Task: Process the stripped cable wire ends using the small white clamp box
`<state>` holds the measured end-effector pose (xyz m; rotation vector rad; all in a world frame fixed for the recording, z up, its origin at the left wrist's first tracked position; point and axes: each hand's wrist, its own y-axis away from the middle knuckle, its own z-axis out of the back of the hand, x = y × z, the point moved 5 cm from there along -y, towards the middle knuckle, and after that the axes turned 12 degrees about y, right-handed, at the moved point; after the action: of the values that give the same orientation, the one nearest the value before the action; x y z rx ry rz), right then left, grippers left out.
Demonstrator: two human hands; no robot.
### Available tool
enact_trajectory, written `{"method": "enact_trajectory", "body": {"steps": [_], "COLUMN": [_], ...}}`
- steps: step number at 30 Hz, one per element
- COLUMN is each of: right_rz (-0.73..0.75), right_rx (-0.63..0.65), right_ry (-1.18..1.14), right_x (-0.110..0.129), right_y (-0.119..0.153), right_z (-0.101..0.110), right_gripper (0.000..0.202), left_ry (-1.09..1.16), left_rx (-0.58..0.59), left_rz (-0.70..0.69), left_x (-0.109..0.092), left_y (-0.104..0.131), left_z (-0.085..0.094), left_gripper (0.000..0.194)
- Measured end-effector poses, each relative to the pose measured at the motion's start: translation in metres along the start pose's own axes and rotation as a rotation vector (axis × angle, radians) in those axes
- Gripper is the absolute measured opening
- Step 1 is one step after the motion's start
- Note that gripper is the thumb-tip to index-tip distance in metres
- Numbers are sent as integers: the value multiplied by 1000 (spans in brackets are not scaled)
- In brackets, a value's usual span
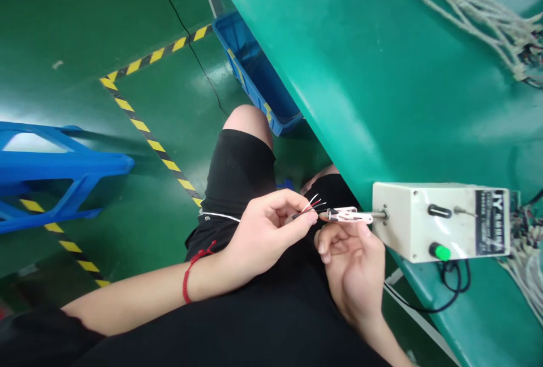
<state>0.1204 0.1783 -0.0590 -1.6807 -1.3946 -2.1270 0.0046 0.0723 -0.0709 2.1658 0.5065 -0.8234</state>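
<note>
My left hand (pixel 269 234), with a red cord at the wrist, pinches the end of a cable between thumb and fingers. Several thin wires (pixel 313 204), white, red and black, fan out from its fingertips. A white cable (pixel 220 216) trails from behind this hand across my thigh. Just right of the wire tips is a pinkish-white clip (pixel 348 215) on the metal shaft of a small beige machine (pixel 411 223). My right hand (pixel 354 268) lies palm up below the clip, thumb apart from its loosely curled fingers, with the thumb tip close to the clip; contact is unclear.
The beige machine, with a green knob (pixel 441 251), stands at the edge of a green-topped table (pixel 339 73). Bundles of white cables (pixel 462 5) lie on it. A blue bin (pixel 254 81) stands under the edge. To the left are a blue stool (pixel 63 169) and striped floor tape (pixel 156 146).
</note>
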Motion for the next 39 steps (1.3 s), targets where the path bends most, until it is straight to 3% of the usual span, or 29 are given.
{"method": "enact_trajectory", "body": {"steps": [3, 11, 15, 19, 39], "right_rz": [14, 26, 44, 56, 62], "right_rx": [-20, -98, -89, -97, -100], "right_ry": [-61, -129, -182, -165, -118], "right_x": [3, -5, -7, -8, -13], "right_y": [0, -6, -7, -8, -10], "right_z": [1, 5, 5, 8, 10], "right_gripper": [35, 43, 34, 33, 39], "left_ry": [6, 187, 239, 241, 245], "left_rx": [0, 112, 121, 136, 152], "left_rz": [18, -21, -11, 49, 18], "left_x": [-1, -1, -1, 2, 5], "left_y": [-2, -10, -12, -12, -15], "left_z": [-1, -6, -8, -11, -9], "left_gripper": [17, 11, 20, 21, 16]}}
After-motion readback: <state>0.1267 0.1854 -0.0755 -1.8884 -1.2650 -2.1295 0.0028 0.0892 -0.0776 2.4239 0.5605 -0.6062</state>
